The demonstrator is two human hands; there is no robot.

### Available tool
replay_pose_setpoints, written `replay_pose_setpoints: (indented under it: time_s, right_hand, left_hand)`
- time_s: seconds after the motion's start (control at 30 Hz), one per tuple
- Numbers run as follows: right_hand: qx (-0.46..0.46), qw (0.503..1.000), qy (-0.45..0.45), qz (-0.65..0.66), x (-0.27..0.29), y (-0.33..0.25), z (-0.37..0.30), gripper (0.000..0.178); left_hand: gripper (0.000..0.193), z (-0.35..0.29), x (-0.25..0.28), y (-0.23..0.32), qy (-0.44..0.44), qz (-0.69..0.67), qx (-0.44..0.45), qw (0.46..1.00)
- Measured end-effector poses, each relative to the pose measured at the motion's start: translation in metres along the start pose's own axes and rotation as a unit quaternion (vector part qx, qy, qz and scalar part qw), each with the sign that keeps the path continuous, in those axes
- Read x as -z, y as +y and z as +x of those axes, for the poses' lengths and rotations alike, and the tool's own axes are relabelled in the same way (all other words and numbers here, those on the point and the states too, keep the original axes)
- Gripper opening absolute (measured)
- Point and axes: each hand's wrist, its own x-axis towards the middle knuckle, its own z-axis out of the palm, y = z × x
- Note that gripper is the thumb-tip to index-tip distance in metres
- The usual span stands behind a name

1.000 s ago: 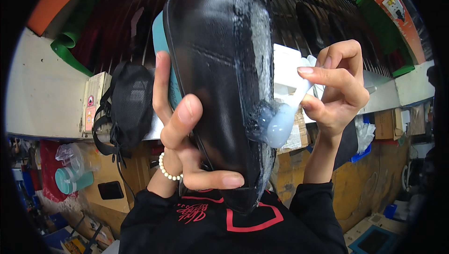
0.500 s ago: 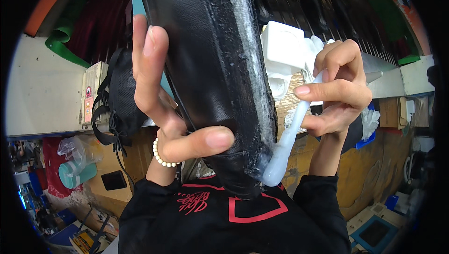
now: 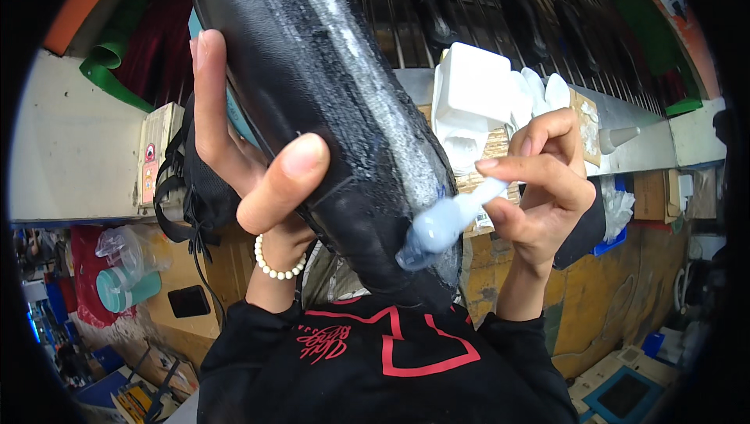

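Black shoe (image 3: 336, 123) up between both hands

I see left hand (image 3: 254, 209) gripping its left edge, thumb over the leather; right hand (image 3: 547, 197), opposite, pinching white spoon (image 3: 449, 221), wet bowl against the end near the shirt (image 3: 312, 393).

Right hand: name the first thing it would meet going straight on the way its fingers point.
The black shoe, most likely: the right hand points left toward it, and the white applicator it grips overlaps the shoe in view. The remaining gap in depth is unclear.
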Motion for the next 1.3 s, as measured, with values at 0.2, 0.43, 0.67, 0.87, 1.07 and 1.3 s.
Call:
replay_pose_setpoints:
  time_s: [0.2,0.43,0.67,0.87,1.07,1.3]
  right_hand:
    - [0.028,0.995,0.008,-0.092,0.000,-0.009,0.018,0.036]
    - [0.103,0.990,0.007,-0.094,0.004,0.005,0.031,0.039]
    - [0.103,0.993,-0.061,-0.007,0.007,0.021,0.029,0.040]
    - [0.124,0.989,-0.078,0.003,0.012,0.025,0.024,0.044]
    - [0.130,0.987,-0.094,0.012,0.013,0.025,0.017,0.045]
    - [0.067,0.996,-0.051,-0.040,0.012,0.019,0.026,0.042]
  left_hand:
    - [0.054,0.000,-0.001,0.008,-0.013,-0.002,-0.002,1.000]
    - [0.049,0.002,-0.002,0.009,-0.018,-0.001,-0.006,1.000]
    - [0.044,0.001,-0.004,0.012,-0.010,0.002,-0.012,1.000]
    - [0.042,0.002,-0.009,-0.003,0.019,0.026,-0.065,0.997]
    - [0.044,0.005,-0.001,-0.017,-0.015,0.111,-0.105,0.988]
    - [0.044,0.003,-0.001,-0.012,-0.066,0.133,-0.132,0.980]
